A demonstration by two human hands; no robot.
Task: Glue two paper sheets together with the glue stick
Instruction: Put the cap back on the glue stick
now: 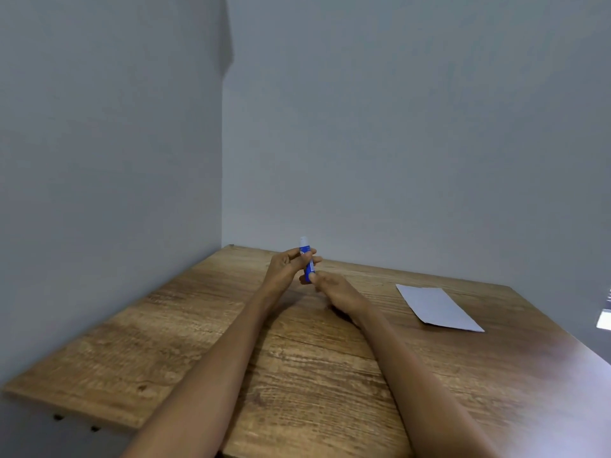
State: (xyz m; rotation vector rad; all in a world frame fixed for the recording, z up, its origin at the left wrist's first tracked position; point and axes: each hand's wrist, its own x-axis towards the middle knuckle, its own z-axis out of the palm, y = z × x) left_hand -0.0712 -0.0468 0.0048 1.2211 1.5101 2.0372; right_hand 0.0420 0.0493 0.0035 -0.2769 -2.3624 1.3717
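Above the far middle of the wooden table point(297, 375), held upright between both hands: the glue stick point(307, 261), blue barrel, pale tip up. Left hand point(286, 267) wrapped round the upper barrel, fingers curled across it. Right hand point(330, 289) just below, fingertips pinching the bottom end, most likely to turn the base and wind glue up, though possibly to steady it only. Whether a cap sits on the pale tip: cannot tell. White marks on the barrel, too blurred to read; no brand legible. Off to the right, well apart from the hands, flat on the wood: white paper point(438, 307), apparently kept within reach for gluing. One sheet or two stacked: cannot tell. Behind, plain grey walls point(396, 127).
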